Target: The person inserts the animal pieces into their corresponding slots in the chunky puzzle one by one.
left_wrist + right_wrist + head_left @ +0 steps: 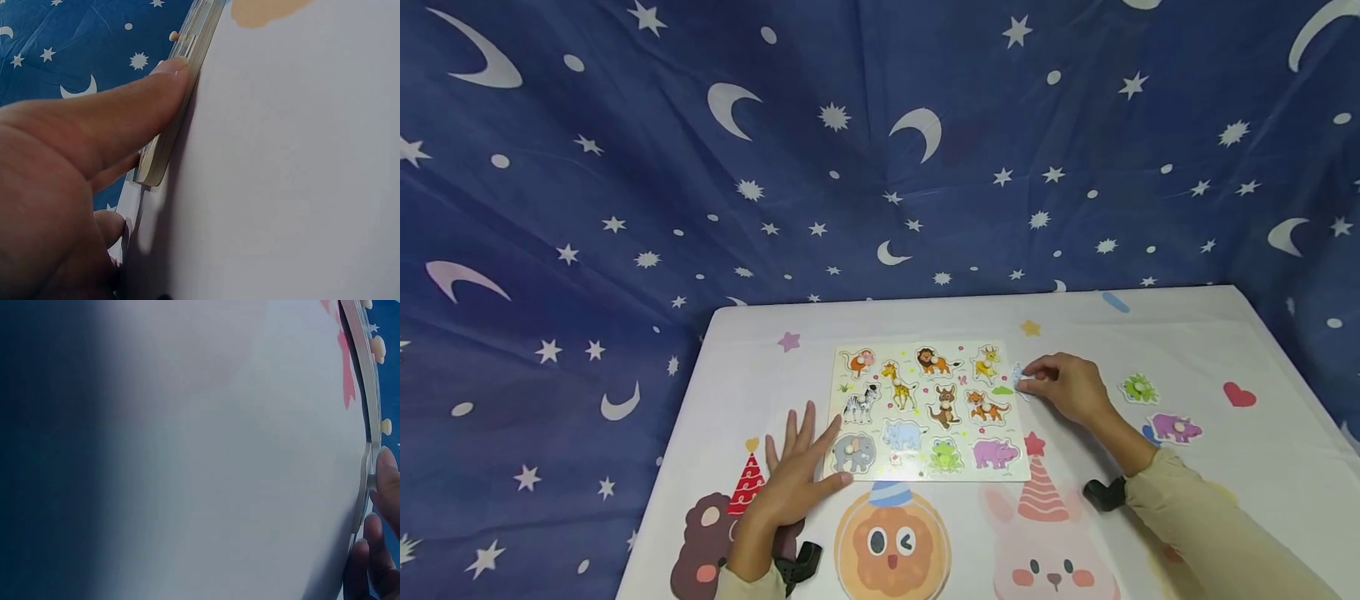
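An animal peg puzzle board lies on the table, showing a lion, giraffe, zebra, elephant, frog and other animals. My left hand rests at its lower left corner with the fingers spread. In the left wrist view the thumb presses on the board's edge. Just off the board's right side, my right hand pinches a small pale blue puzzle piece, mostly covered by the fingers. In the right wrist view, thumb and fingertips are at the knob of that thin piece, close to the board's edge.
To the right of my right hand lie a green frog piece and a purple hippo piece. The white tablecloth carries printed cartoon animals and stars. A dark blue curtain with moons and stars hangs behind the table.
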{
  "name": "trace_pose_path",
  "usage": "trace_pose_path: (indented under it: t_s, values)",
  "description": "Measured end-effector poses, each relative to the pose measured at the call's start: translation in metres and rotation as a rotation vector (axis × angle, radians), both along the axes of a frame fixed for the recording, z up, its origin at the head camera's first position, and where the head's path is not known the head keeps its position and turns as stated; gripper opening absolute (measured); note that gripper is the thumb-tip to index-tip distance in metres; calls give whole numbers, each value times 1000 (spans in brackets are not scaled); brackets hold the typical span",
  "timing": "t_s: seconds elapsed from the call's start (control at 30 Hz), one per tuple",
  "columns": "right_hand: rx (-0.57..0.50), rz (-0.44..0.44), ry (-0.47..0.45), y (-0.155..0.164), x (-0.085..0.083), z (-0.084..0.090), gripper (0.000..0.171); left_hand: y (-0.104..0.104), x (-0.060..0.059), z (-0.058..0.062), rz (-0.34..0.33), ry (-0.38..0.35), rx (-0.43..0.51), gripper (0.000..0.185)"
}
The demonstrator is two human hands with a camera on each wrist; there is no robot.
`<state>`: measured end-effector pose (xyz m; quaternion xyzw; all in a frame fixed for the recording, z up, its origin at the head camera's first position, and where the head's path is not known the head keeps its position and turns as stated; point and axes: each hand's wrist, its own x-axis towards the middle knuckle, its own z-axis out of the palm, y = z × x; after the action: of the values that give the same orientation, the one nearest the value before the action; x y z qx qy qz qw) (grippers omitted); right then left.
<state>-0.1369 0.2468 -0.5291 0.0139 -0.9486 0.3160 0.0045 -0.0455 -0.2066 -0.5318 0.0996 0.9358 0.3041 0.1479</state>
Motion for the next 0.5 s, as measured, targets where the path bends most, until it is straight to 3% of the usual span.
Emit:
trace_pose_path:
  t_s: [0.5]
  values:
    - [30,-24,41,-4,0,1,20,1,1,3,-1,5,9,85]
